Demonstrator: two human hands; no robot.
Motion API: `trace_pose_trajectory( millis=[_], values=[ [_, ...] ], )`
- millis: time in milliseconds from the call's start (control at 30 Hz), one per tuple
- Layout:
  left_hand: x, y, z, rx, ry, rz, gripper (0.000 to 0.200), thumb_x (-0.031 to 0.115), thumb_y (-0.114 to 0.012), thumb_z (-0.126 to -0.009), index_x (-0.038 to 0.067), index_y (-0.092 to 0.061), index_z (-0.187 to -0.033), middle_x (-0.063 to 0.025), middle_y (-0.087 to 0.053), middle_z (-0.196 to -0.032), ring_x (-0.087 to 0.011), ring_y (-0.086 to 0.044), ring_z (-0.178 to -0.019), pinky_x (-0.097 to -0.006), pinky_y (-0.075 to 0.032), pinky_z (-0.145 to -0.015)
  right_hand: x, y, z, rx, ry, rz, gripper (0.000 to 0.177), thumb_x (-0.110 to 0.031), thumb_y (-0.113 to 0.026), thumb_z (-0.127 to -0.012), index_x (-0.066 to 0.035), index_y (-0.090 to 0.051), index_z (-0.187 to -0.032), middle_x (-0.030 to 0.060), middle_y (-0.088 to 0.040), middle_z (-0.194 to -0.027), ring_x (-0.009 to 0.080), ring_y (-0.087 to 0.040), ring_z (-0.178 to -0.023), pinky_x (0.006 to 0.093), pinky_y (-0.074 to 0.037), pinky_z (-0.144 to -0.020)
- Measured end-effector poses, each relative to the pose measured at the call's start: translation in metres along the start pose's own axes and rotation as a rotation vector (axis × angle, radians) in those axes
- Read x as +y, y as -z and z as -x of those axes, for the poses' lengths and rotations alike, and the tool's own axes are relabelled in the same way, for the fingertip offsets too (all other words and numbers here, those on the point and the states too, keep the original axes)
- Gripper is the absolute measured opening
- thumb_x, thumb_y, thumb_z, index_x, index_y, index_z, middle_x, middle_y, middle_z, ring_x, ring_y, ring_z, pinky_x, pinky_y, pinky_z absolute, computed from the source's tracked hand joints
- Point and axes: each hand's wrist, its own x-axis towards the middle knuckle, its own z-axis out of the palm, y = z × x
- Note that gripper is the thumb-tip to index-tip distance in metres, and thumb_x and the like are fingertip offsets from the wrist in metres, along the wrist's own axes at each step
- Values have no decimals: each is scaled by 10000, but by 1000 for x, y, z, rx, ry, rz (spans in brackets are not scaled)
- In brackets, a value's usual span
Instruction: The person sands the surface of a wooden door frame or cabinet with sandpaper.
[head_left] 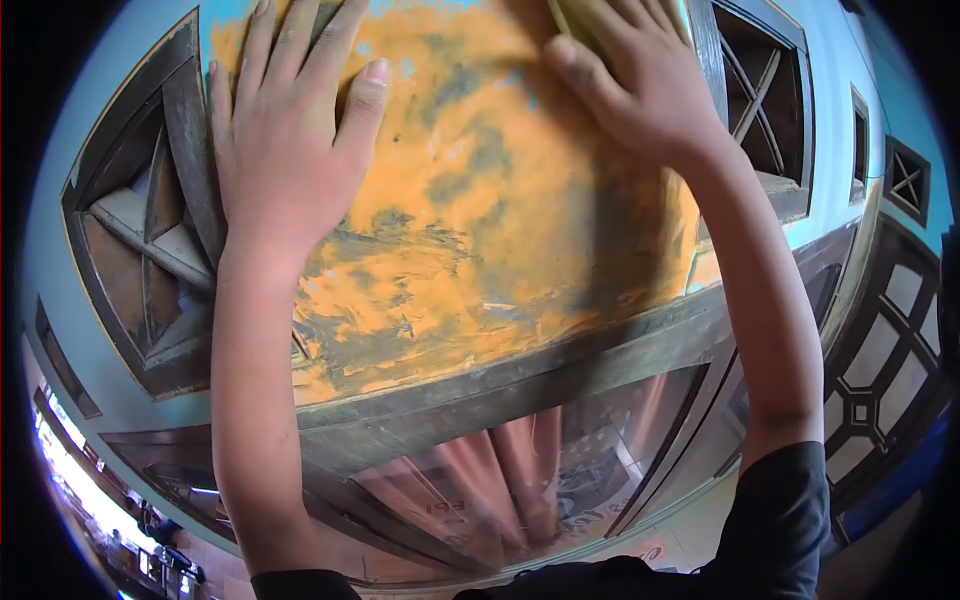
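Observation:
An orange-and-grey patched wall panel (480,180) with scraped, smeared filler or paint is in front of me. My left hand (290,140) lies flat against its upper left part, fingers spread and thumb apart; a dark grey patch shows between two fingers. At the upper right, my right hand (645,90) presses on the panel with its thumb out to the side. A yellowish-green flat piece (573,22) shows between that thumb and the fingers, mostly covered by the hand; its kind cannot be made out. The right fingertips are cut off by the frame's top.
Wooden vent frames with crossed bars stand at the left (150,240) and right (765,100). Below the panel runs a wooden beam (480,385) over a glass pane with a pinkish-brown curtain (510,470) behind it. A panelled door (890,330) is at far right.

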Motion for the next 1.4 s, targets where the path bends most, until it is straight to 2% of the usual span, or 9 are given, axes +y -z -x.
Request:
trace_pose_trajectory(
  millis=[100,167,267,400,433,600,733,967,1400],
  values=[
    [-8,0,1,-16,-37,-13,574,381,-357,-1072,49,-468,-1527,-165,-287,-1681,-372,-203,-1568,-529,-110,-1286,-16,-22,15,135,76,-102,833,-783,-389,-946,-239,-431,-1575,97,-392,-1640,371,-332,-1521,606,-182,-1250],
    [-10,2,1,-16,-46,-37,564,364,-356,-1072,47,-471,-1524,-170,-288,-1679,-377,-206,-1566,-531,-109,-1286,-56,-17,46,63,433,-157,865,-771,-482,-913,-197,-456,-1559,136,-429,-1604,390,-395,-1471,618,-254,-1202],
    [-10,1,1,3,-58,-25,546,339,-343,-1079,51,-471,-1525,-168,-286,-1680,-378,-205,-1566,-530,-103,-1288,-9,-23,6,181,409,-275,844,-796,-505,-890,-236,-519,-1520,131,-504,-1550,405,-479,-1400,555,-339,-1154],
    [-9,-1,3,-29,-39,5,536,338,-309,-1097,88,-444,-1552,-140,-261,-1696,-358,-182,-1576,-519,-77,-1297,-10,-17,-8,133,140,186,801,-567,-406,-1020,-91,-243,-1643,217,-162,-1706,385,-51,-1594,548,-53,-1285],
    [-8,-2,3,-44,-21,-10,535,341,-300,-1101,98,-436,-1559,-132,-252,-1701,-352,-175,-1579,-516,-70,-1299,-20,-11,1,19,201,-184,881,-781,-451,-923,-172,-463,-1560,173,-378,-1629,411,-372,-1478,531,-300,-1192],
    [-8,-2,3,-24,-31,37,541,358,-284,-1106,121,-415,-1575,-117,-226,-1713,-340,-158,-1584,-509,-58,-1302,-53,-10,45,-62,599,-175,883,-795,-410,-925,-195,-445,-1571,132,-387,-1637,327,-308,-1541,564,-181,-1263],
    [-7,7,17,-108,-51,54,556,357,-322,-1096,121,-371,-1597,-117,-211,-1715,-338,-149,-1586,-512,-70,-1300,-14,-13,14,67,207,-302,973,-827,-483,-866,-178,-430,-1588,141,-339,-1668,398,-274,-1546,606,-146,-1245],
    [-13,5,72,-44,-87,169,590,338,-493,-1012,227,-419,-1587,-62,-342,-1670,-331,-282,-1548,-593,-200,-1240,-72,-9,70,-207,552,-172,795,-696,-428,-972,-215,-389,-1604,68,-319,-1685,341,-265,-1560,568,-150,-1272],
    [-11,14,105,-183,-58,172,601,363,-401,-1041,154,-387,-1605,-111,-294,-1690,-362,-225,-1568,-616,-127,-1244,-41,-14,30,138,211,-49,800,-697,-507,-929,-224,-442,-1570,76,-350,-1668,344,-282,-1550,593,-167,-1249]
  ],
)
